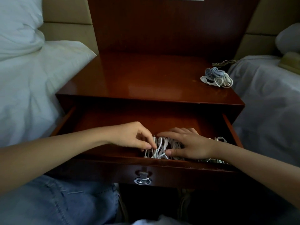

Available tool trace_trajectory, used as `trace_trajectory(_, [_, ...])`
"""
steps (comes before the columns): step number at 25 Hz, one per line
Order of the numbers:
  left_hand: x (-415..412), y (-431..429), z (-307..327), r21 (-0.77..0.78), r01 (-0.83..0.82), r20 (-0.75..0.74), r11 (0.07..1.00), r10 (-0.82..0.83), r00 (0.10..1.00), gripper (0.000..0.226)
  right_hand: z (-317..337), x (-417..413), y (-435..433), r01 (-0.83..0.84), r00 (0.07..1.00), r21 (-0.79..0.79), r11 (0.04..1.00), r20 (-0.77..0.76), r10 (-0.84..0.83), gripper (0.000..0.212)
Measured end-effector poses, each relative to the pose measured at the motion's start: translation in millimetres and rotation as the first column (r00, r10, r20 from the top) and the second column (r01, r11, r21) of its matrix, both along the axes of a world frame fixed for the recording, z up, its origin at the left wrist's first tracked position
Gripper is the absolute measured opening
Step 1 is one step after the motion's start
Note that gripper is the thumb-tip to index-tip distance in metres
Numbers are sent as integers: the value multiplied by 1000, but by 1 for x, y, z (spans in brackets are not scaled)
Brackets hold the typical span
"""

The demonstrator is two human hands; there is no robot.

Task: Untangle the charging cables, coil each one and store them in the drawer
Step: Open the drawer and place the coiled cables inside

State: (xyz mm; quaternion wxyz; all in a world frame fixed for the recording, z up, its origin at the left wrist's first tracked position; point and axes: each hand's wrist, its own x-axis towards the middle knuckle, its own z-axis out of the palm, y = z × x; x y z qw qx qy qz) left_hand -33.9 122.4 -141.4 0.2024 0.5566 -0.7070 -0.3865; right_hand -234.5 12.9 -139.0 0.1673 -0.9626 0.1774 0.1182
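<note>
Left grip pinches cables lying left-right in drawer; right grip presses flat.

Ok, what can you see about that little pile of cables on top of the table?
The pile of cables is a tangled bunch of thin, rubbery-looking cords, white in front and pale blue behind, looped loosely over each other. It lies on the glossy bedside table, near its right edge, touching only the wood.
</note>
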Motion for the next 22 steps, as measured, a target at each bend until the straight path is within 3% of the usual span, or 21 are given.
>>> trace_trajectory(5, [-9, -5, 2, -126, 13, 113, 992, 2, 994, 15, 6, -2, 0, 37, 998, 96, 995, 44, -41, 56])
trace_trajectory(9, [-7, -2, 5, -45, -88, 40, 995, 90, 995, 19, 7, -3, -1, 46, 994, 159, 986, 90, -61, 61])
trace_trajectory(12, [-7, -3, 12, -69, -100, 93, 993, 107, 990, 17, 11, -6, -2, 75, 992, 215, 974, 79, -94, 63])
trace_trajectory(15, [-14, -13, 25, -120, -64, 169, 991, 84, 982, 14, 21, -8, -5, 129, 959, 227, 965, 218, -180, 50])
trace_trajectory(17, [-25, -28, 38, -166, -11, 215, 986, 48, 975, 13, 26, -8, -14, 186, 864, 197, 963, 433, -256, 34])
trace_trajectory(19, [-36, -48, 52, -282, 3, 220, 959, 61, 974, 12, 33, -10, -30, 275, 688, 163, 947, 655, -313, 20])
trace_trajectory(22, [-52, -94, 68, -490, -115, 110, 864, 192, 975, 12, 46, -16, -60, 443, 441, 139, 885, 826, -351, 18])
